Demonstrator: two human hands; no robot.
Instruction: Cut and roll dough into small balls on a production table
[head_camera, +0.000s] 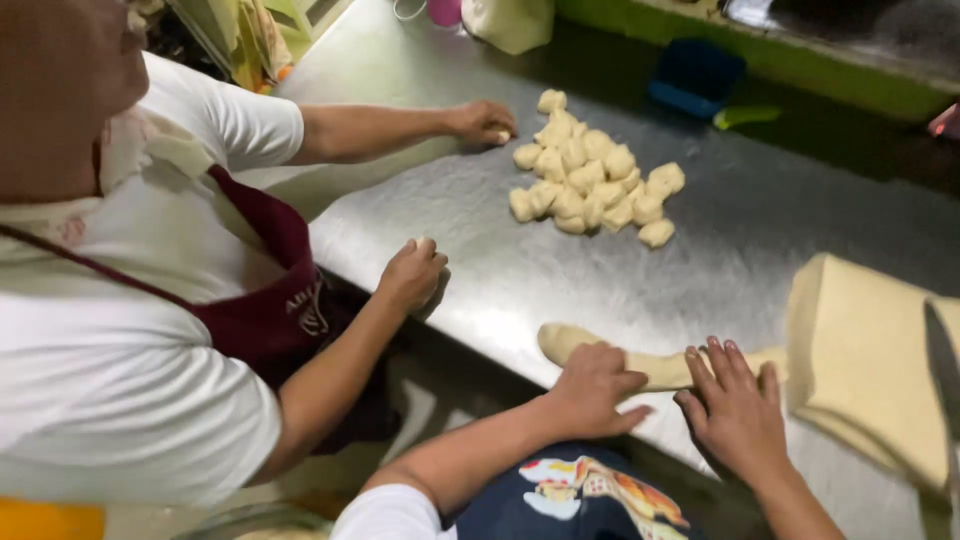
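Your left hand (592, 388) and right hand (735, 408) lie flat with fingers spread, pressing a dough roll (660, 366) on the steel desk (740, 230), beside cut dough pieces (590, 180).

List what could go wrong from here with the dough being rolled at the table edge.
1. The dough rope under the left hand and right hand lies close to the steel table's near edge, so a stroke toward the body might push it off.
2. A long knife rests on the dough slab beside the right hand, which could brush the blade.
3. The co-worker's hand works nearby; elbows may collide.
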